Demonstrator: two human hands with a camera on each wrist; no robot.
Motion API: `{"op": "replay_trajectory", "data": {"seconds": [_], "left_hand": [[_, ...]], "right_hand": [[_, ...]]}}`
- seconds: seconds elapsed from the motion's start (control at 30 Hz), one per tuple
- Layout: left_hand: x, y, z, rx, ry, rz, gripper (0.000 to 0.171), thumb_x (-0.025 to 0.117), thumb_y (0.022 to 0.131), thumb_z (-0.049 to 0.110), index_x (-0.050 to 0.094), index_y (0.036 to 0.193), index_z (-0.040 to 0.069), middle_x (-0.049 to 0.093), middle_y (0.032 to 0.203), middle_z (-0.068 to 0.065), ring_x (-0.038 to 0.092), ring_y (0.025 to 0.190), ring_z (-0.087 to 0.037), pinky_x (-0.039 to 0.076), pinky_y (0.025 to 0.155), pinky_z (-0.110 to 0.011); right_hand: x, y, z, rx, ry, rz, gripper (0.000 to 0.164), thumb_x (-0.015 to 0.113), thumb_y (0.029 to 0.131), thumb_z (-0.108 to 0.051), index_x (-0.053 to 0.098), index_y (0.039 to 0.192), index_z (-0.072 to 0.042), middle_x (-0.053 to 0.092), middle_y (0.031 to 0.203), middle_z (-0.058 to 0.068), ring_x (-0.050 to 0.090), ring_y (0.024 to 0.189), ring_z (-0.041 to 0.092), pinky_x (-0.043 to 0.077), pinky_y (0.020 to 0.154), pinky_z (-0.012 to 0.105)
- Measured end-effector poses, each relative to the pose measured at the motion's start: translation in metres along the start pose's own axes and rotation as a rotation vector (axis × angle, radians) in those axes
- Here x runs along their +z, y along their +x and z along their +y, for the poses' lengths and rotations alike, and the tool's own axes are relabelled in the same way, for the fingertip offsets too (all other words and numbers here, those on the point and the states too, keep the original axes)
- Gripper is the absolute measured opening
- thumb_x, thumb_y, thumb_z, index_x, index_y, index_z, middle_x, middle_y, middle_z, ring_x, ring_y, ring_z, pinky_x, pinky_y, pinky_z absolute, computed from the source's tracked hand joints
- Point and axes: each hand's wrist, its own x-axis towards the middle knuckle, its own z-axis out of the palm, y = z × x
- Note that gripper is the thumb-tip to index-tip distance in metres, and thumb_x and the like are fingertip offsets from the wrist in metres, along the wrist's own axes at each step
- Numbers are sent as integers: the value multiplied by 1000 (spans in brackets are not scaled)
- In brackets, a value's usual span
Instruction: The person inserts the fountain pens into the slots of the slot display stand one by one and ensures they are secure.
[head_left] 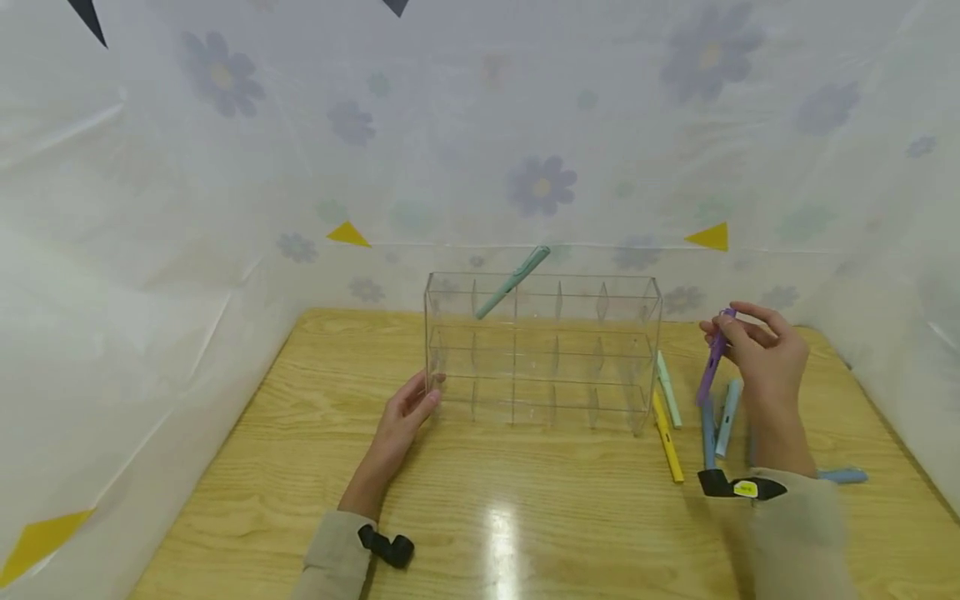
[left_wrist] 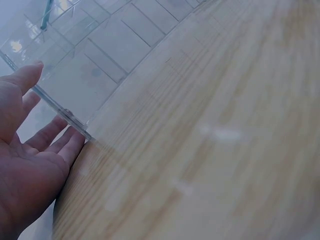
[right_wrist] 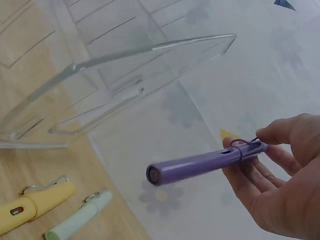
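A clear acrylic organizer (head_left: 540, 353) with several compartments stands upright on the table. My left hand (head_left: 397, 421) holds its lower left side, thumb (left_wrist: 27, 77) in front and the other fingers around the edge. A teal pen (head_left: 513, 283) leans diagonally in the top row, its upper end sticking out. To the right of the organizer, my right hand (head_left: 768, 354) pinches a purple pen (right_wrist: 200, 165) near its clip end, raised above the table. The pen's other end points down in the head view.
Right of the organizer lie a light green pen (head_left: 669, 392), a yellow pen (head_left: 667, 439), a blue pen (head_left: 708, 433) and a pale blue pen (head_left: 727, 418). Another blue pen (head_left: 845, 476) lies partly behind the right wrist. A flowered plastic sheet (head_left: 450, 125) hangs behind the wooden table (head_left: 450, 508).
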Motion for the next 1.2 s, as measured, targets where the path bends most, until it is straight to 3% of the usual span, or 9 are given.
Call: {"op": "replay_trajectory", "data": {"seconds": [0.27,0.57,0.93,1.2], "left_hand": [[0,1,0,-9,-2,3,54,59,107,22,43,156,9,54,149,-13,45,142,-29,44,106,-29],[1,3,1,0,-6,7,51,60,106,23,47,154,10,54,149,-14,46,142,-29,43,107,-30],[2,2,-2,-4,0,7,51,59,107,22,46,155,11,54,149,-13,46,142,-27,43,107,-29],[4,3,-1,-1,6,0,53,59,107,22,44,156,8,53,150,-13,46,142,-28,44,107,-30]], "right_hand": [[14,-12,-30,-47,64,92,35,79,89,-4,69,121,6,78,96,12,75,87,19,57,61,22],[47,-12,-44,-132,234,-89,34,75,90,5,62,120,14,75,102,23,76,89,28,60,79,34],[94,3,-49,-198,188,-171,36,75,90,5,60,119,19,76,100,19,76,86,25,59,82,36],[116,15,-46,-175,151,-213,32,78,89,1,65,115,13,76,99,17,76,85,23,59,82,33]]}}
